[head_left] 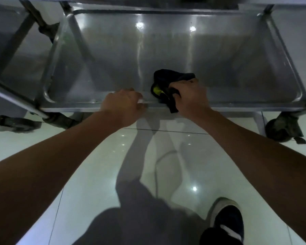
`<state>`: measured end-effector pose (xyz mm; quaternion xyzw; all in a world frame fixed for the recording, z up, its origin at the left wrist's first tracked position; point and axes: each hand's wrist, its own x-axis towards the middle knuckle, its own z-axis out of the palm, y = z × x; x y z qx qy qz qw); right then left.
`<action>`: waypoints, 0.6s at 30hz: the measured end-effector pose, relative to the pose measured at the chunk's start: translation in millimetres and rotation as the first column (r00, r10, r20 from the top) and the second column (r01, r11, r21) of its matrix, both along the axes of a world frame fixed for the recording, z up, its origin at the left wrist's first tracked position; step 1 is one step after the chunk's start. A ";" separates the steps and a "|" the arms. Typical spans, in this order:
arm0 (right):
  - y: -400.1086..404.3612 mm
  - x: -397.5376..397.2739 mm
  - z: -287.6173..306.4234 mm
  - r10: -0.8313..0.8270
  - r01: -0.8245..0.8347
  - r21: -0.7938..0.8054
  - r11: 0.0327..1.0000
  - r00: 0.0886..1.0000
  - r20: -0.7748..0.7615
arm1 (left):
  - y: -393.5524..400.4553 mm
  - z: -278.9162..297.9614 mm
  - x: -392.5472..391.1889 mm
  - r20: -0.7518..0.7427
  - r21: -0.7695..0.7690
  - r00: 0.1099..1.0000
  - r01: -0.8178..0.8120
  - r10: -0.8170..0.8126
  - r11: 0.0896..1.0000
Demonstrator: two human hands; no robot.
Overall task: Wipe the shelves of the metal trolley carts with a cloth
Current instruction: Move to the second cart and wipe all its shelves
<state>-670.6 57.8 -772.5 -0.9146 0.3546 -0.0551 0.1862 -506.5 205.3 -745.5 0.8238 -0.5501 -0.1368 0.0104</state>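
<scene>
The bottom shelf (166, 50) of a metal trolley cart fills the upper view, shiny with a raised rim. My right hand (191, 96) grips a dark cloth (166, 80) with a yellow patch, bunched on the shelf at its near rim; a strip of the cloth hangs over the edge. My left hand (124, 103) holds the near rim (78, 107) of the same shelf, fingers curled over the edge, just left of the cloth.
A second metal trolley (16, 50) stands at the left, its frame close to this one. Caster wheels sit at lower left (11, 123) and right (283, 128). Glossy white floor tiles (166, 165) lie below; my dark shoe (224, 225) is at the bottom right.
</scene>
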 end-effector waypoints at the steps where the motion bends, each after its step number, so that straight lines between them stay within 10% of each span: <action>1: 6.1 -8.8 4.4 -0.038 0.038 0.030 0.999 0.999 0.008 | 4.9 3.7 -5.5 0.011 0.018 0.999 0.038 -0.039 0.999; 18: 178.2 -206.6 238.1 -0.446 0.441 0.071 0.895 0.888 0.107 | 76.5 242.1 -167.7 -0.021 0.033 0.956 0.294 -0.294 0.955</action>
